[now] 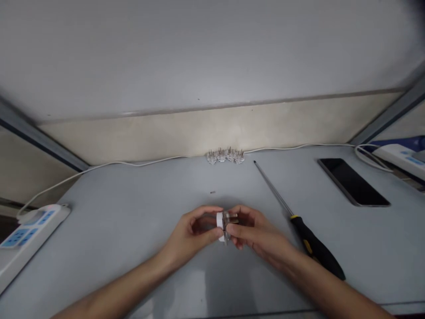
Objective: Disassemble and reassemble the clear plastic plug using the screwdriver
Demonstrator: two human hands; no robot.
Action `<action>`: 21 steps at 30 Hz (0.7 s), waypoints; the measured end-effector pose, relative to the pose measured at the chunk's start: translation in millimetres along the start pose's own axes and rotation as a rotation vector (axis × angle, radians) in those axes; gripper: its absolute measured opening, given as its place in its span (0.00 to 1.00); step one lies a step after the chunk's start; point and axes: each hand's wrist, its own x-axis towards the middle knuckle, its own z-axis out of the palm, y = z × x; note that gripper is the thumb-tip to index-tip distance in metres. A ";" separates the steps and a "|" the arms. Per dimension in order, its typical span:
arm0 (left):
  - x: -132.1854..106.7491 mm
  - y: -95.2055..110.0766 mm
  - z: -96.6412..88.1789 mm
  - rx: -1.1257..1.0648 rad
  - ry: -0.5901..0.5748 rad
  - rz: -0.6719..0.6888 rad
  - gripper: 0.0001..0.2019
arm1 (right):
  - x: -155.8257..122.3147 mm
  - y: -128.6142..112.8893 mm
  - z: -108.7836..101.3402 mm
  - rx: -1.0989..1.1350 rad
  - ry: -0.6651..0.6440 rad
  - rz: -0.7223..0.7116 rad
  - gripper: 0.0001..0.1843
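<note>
My left hand and my right hand meet above the grey table, both gripping a small electrical plug. The plug has a white round part, a transparent body and metal pins pointing to the right. My fingers hide part of it. Just beyond my right hand lies a long screwdriver with a black and yellow handle. A tiny metal screw lies ahead of my hands.
Several similar plugs stand in a row at the table's back edge. A black smartphone lies to the right. White power strips sit at both sides, and a white cable runs along the wall.
</note>
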 end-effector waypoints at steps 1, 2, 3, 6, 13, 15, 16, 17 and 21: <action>-0.5 -1.3 0.5 0.002 0.008 0.001 0.18 | 0.0 0.8 0.4 -0.008 -0.006 -0.011 0.27; -1.0 -2.8 1.0 0.007 0.017 0.002 0.18 | 0.1 1.8 0.6 -0.016 -0.012 -0.023 0.27; -1.4 -4.5 1.5 0.012 0.030 0.003 0.18 | 0.2 3.0 0.7 -0.023 -0.018 -0.034 0.26; -3.0 -9.9 3.0 0.024 0.076 0.016 0.19 | 0.6 7.3 -0.1 -0.040 -0.027 -0.070 0.25; -7.6 -12.9 9.6 0.028 0.178 0.195 0.18 | -0.2 13.6 0.8 -0.105 -0.026 -0.165 0.25; -9.1 -13.3 11.5 0.054 0.211 0.239 0.18 | -1.1 14.6 1.9 -0.132 -0.007 -0.186 0.25; -9.7 -14.0 12.3 0.074 0.230 0.256 0.18 | -1.5 15.3 2.3 -0.149 0.002 -0.191 0.25; -10.4 -15.0 13.0 0.097 0.250 0.271 0.18 | -1.8 16.2 2.4 -0.166 0.010 -0.193 0.25; -13.1 -20.5 15.4 0.175 0.298 0.307 0.18 | -1.9 21.7 0.7 -0.234 0.035 -0.198 0.24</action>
